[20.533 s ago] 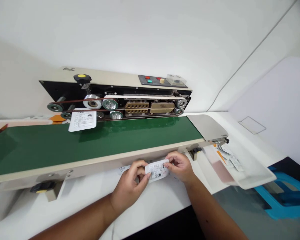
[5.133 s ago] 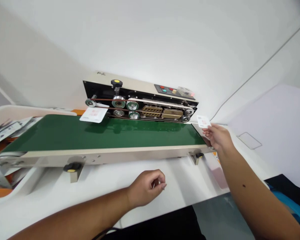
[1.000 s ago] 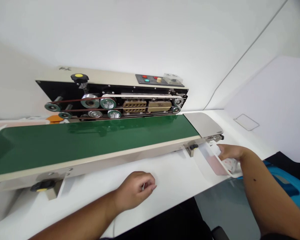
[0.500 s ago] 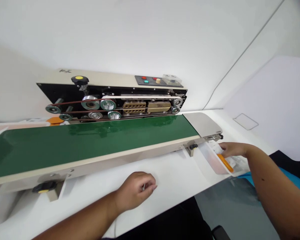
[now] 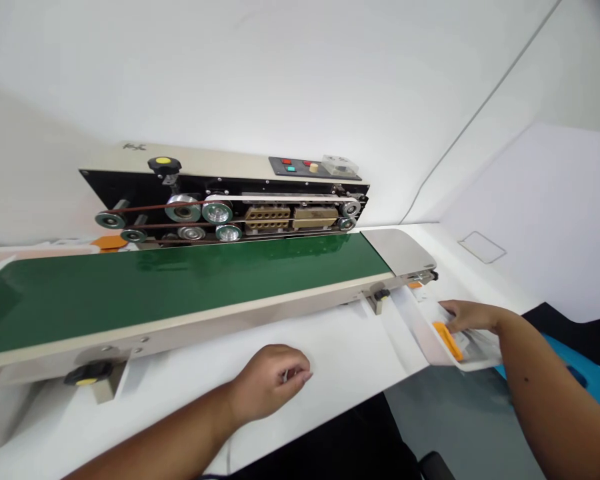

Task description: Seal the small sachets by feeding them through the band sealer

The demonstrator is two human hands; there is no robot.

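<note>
A white worktop (image 5: pixel 340 357) carries a long green belt (image 5: pixel 205 273), with a roller-fronted machine (image 5: pixel 230 160) standing behind it. A white bin (image 5: pixel 421 333) is by the belt's right end. In front of the belt the left hand (image 5: pixel 273 380) has its fingers curled loosely inward. The right hand (image 5: pixel 469 316) reaches into the bin beside an orange packet (image 5: pixel 450 341) lying there; its fingers are partly hidden, so I cannot tell whether they pinch anything.

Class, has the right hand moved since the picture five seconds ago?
Yes: the right hand has moved down, away from the grey end plate, into the white bin.
</note>
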